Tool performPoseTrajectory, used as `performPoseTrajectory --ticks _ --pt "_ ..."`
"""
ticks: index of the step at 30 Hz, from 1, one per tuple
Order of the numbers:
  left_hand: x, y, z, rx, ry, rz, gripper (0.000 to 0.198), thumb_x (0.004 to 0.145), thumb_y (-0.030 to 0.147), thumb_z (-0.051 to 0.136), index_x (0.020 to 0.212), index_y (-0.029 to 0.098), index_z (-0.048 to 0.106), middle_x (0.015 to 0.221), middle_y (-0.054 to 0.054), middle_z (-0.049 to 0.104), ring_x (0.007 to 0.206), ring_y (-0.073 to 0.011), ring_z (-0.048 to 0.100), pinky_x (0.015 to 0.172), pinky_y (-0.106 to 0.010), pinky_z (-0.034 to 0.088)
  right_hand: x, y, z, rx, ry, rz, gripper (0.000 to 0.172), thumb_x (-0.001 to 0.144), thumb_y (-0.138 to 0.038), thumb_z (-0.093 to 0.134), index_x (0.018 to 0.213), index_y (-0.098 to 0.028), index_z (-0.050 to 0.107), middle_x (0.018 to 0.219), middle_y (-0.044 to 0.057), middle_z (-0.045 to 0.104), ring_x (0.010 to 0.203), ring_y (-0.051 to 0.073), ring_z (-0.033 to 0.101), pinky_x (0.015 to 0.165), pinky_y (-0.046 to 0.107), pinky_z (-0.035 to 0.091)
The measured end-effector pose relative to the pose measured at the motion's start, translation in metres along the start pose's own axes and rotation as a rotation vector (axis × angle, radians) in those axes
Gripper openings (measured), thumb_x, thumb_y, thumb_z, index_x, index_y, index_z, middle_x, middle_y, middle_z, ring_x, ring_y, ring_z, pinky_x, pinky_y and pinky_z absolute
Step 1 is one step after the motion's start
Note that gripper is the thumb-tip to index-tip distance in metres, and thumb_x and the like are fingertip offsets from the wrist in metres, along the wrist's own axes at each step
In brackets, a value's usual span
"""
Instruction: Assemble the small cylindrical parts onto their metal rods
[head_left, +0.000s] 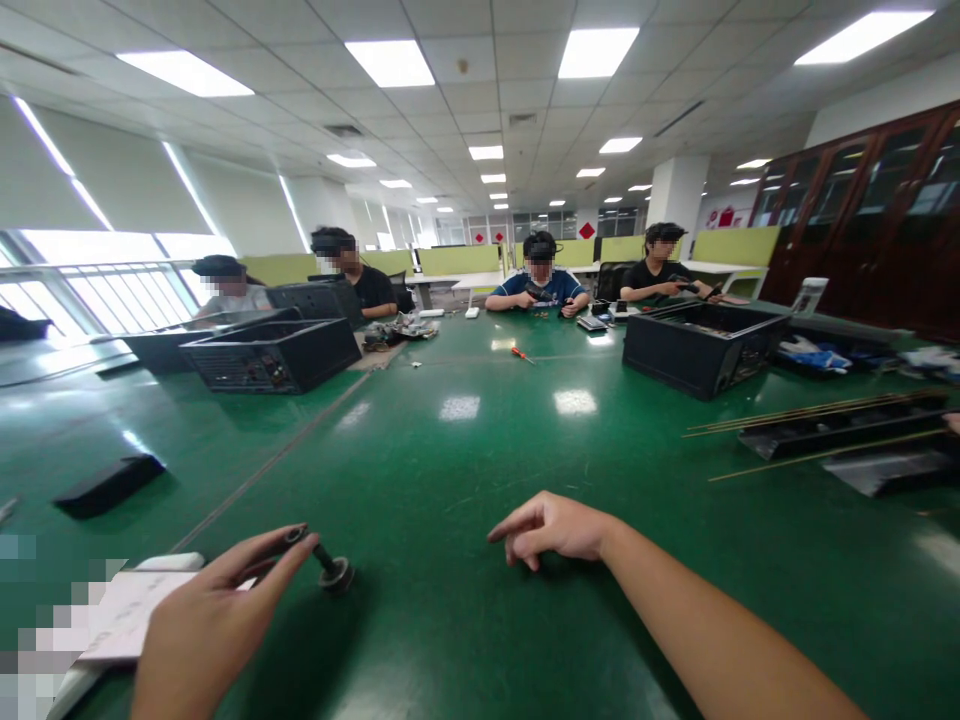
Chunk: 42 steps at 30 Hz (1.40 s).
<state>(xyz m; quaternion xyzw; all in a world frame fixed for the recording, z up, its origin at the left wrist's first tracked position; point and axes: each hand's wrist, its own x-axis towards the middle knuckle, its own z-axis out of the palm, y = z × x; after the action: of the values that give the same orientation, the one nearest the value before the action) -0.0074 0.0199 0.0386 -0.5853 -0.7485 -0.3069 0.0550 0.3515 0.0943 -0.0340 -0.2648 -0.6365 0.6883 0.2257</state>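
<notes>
My left hand [217, 610] pinches the upper end of a dark metal rod with ring-shaped ends [327, 565] between thumb and fingers. The rod tilts, and its wider round end is low over the green tabletop [420, 480]; whether it touches the surface I cannot tell. My right hand [559, 527] hovers over or rests on the table to the right, index finger stretched out, the other fingers loosely bent, with nothing visible in it. Beneath and beside my left wrist lies a white paper or booklet [135, 605], partly hidden by the hand.
A black block [111, 485] lies at left. Open black computer cases stand at back left [270, 355] and back right [701, 350]. An orange screwdriver [519, 353] lies mid-table. Thin brass-coloured rods [795, 417] and dark metal channels [840, 430] are at right. Several people sit around the table.
</notes>
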Motion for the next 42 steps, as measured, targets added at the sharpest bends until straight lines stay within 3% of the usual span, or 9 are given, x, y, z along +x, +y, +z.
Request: performPoseTrajectory --ticks 6,12,17,21,26,29,31,34,42 --pt "-0.002 -0.007 0.014 0.030 -0.109 0.007 0.046 0.075 0.063 0.048 0.092 0.031 0.076 0.094 -0.003 0.077 0.087 -0.0343 0.071 0.072 -0.045 0.056 -0.001 0.000 0.000 -0.031 -0.021 0.011 0.048 0.072 -0.028 0.073 0.118 -0.017 0.067 0.084 0.004 0.068 0.059 0.007 0.055 0.062 0.022 0.044" --pt "-0.005 -0.021 0.025 -0.018 -0.215 0.097 0.040 0.071 0.061 0.058 0.082 0.028 0.077 0.096 -0.006 0.077 0.093 -0.0340 0.071 0.082 -0.045 0.057 0.000 0.001 -0.001 -0.046 -0.027 0.032 0.051 0.070 -0.028 0.075 0.119 -0.018 0.067 0.085 0.003 0.068 0.060 0.008 0.056 0.063 0.023 0.045" --pt "-0.016 -0.027 0.040 -0.078 -0.286 0.083 0.052 0.067 0.064 0.062 0.101 0.026 0.074 0.106 -0.007 0.074 0.101 -0.0347 0.068 0.091 -0.047 0.053 0.001 0.000 0.001 -0.032 -0.040 0.022 0.051 0.069 -0.028 0.076 0.117 -0.016 0.067 0.083 0.003 0.067 0.061 0.009 0.057 0.063 0.023 0.045" --pt "-0.021 0.011 0.050 -0.167 -0.341 0.178 0.048 0.074 0.058 0.061 0.105 0.023 0.072 0.105 -0.007 0.075 0.099 -0.0303 0.068 0.092 -0.041 0.052 0.005 0.006 -0.003 -0.013 0.046 -0.031 0.059 0.068 -0.031 0.078 0.122 -0.014 0.063 0.082 0.004 0.066 0.059 0.009 0.057 0.060 0.023 0.045" --pt "-0.012 0.105 0.066 -0.218 -0.426 0.527 0.029 0.077 0.038 0.061 0.100 0.023 0.072 0.096 -0.006 0.073 0.089 -0.0248 0.067 0.083 -0.035 0.052 0.009 0.016 -0.019 -0.029 0.357 -0.179 0.071 0.063 -0.035 0.081 0.126 -0.013 0.055 0.094 0.006 0.064 0.066 0.010 0.056 0.061 0.023 0.044" --pt "-0.004 0.144 0.089 -0.252 -0.405 0.677 0.029 0.072 0.023 0.062 0.099 0.022 0.071 0.091 -0.006 0.070 0.088 -0.0232 0.064 0.083 -0.033 0.049 0.006 0.017 -0.029 -0.152 0.488 -0.258 0.071 0.062 -0.036 0.082 0.124 -0.015 0.054 0.106 0.008 0.061 0.070 0.010 0.056 0.063 0.024 0.045" --pt "-0.001 0.152 0.106 -0.279 -0.388 0.708 0.029 0.070 0.020 0.063 0.098 0.021 0.071 0.091 -0.007 0.069 0.091 -0.0234 0.063 0.083 -0.033 0.049 0.004 0.017 -0.030 -0.265 0.533 -0.262 0.070 0.061 -0.036 0.082 0.122 -0.016 0.053 0.108 0.009 0.061 0.072 0.011 0.056 0.063 0.024 0.045" --pt "0.001 0.147 0.126 -0.325 -0.382 0.712 0.029 0.071 0.020 0.064 0.099 0.022 0.071 0.094 -0.006 0.066 0.093 -0.0223 0.060 0.083 -0.032 0.048 0.001 0.014 -0.026 -0.490 0.542 -0.228 0.065 0.061 -0.035 0.083 0.117 -0.017 0.058 0.097 0.005 0.064 0.074 0.013 0.057 0.066 0.026 0.046" --pt "0.004 0.129 0.144 -0.426 -0.461 0.735 0.034 0.075 0.028 0.068 0.108 0.027 0.071 0.096 -0.005 0.063 0.093 -0.0206 0.059 0.084 -0.031 0.048 0.005 0.009 -0.014 -0.751 0.527 -0.259 0.025 0.074 -0.029 0.073 0.096 -0.017 0.070 0.087 0.004 0.068 0.079 0.016 0.060 0.072 0.027 0.044"
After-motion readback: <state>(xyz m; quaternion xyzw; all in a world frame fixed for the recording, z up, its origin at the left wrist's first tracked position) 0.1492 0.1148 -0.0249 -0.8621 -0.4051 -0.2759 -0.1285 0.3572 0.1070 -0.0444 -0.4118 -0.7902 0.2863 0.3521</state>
